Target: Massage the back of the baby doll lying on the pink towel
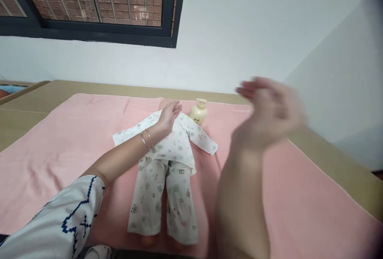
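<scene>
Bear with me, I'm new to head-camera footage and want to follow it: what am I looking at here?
There is no machine here: these are a person's own bare hands. The single picture comes from a camera worn on that person's head, looking forward and down.

In front lies a pink cloth. On it is a small clothed figure in white, patterned top and trousers, its head mostly hidden. A cream pump bottle stands beside its shoulder.

The left hand is at the figure's upper end; I can't tell whether it touches. The right hand is raised off to the right and blurred. I see nothing held in either hand.
</scene>
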Demonstrator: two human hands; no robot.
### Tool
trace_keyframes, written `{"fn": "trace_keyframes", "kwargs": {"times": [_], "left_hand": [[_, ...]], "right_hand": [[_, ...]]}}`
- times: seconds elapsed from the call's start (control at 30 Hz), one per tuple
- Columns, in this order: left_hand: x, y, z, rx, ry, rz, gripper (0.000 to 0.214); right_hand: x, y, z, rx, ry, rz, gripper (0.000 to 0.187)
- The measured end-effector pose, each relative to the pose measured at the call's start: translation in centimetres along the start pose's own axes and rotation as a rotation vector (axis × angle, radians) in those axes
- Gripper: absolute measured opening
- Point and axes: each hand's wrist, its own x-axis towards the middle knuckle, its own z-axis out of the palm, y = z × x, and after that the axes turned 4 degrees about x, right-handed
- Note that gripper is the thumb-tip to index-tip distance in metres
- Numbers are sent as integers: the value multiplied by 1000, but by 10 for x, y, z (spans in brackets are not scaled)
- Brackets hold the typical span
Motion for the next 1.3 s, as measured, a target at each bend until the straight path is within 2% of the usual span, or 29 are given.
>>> {"fn": "trace_keyframes", "kwargs": {"times": [0.07, 0.13, 0.2, 0.27, 0.37, 0.5, 0.57, 0.67, 0.8, 0.93, 1.07, 1.2, 1.3], "left_hand": [[10, 5, 10, -119, -62, -134, 37], [19, 12, 18, -210, -85, -201, 45], [27, 19, 23, -291, -101, -235, 52], [34, 26, 27, -354, -119, -273, 54], [39, 33, 31, -379, -173, -314, 58], [34, 32, 32, -291, -263, -256, 61], [28, 31, 29, -252, -293, -248, 58], [14, 33, 17, -275, -300, -341, 57], [-19, 41, -5, -336, -170, -517, 57], [-55, 54, -21, -301, -142, -630, 56], [-77, 73, -25, -366, -171, -595, 53], [-81, 98, -38, -409, -267, -478, 57], [-74, 111, -59, -318, -237, -360, 59]], "right_hand": [[0, 26, 13, -121, -75, 88, 36], [-3, 55, 30, -295, -308, 176, 47], [-8, 79, 44, -461, -503, 191, 60], [-14, 92, 51, -576, -602, 176, 64], [-19, 95, 53, -666, -649, 143, 63], [-20, 91, 51, -719, -658, 129, 64], [-20, 90, 51, -723, -656, 120, 62], [-22, 89, 52, -750, -675, 117, 56], [-26, 84, 52, -777, -713, 151, 56], [-25, 75, 55, -628, -688, 229, 62], [-32, 51, 73, -381, -662, 264, 51], [-64, 4, 97, -234, -751, 151, 58], [-94, -38, 105, -130, -787, 55, 66]]}}
